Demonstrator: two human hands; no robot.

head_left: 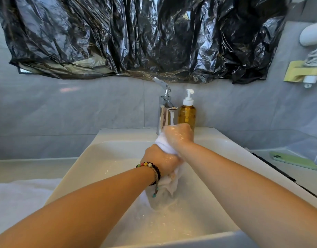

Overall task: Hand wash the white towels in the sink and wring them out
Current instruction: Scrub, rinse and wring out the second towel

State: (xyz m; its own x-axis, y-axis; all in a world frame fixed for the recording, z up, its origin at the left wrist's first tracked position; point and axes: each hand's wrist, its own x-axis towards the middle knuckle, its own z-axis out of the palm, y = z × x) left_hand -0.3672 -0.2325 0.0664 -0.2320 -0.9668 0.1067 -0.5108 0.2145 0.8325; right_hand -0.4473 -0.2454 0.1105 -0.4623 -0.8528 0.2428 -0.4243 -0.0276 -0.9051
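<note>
One white towel [165, 145] is in our hands over the sink [86, 158], and we judge we are mid-wring; the pale heap on the table at our near left [19, 196] may be more towels, though it is too washed out to tell. Our left hand [160, 161] has its grip curled tight round the towel's lower part, whose tail hangs into the basin. Farther off, our right hand [179, 135] clenches the upper end under the running tap [165, 108], forearms angled together.

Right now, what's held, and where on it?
Both hands grip one white towel: right hand at its top end, left hand around the middle.
</note>
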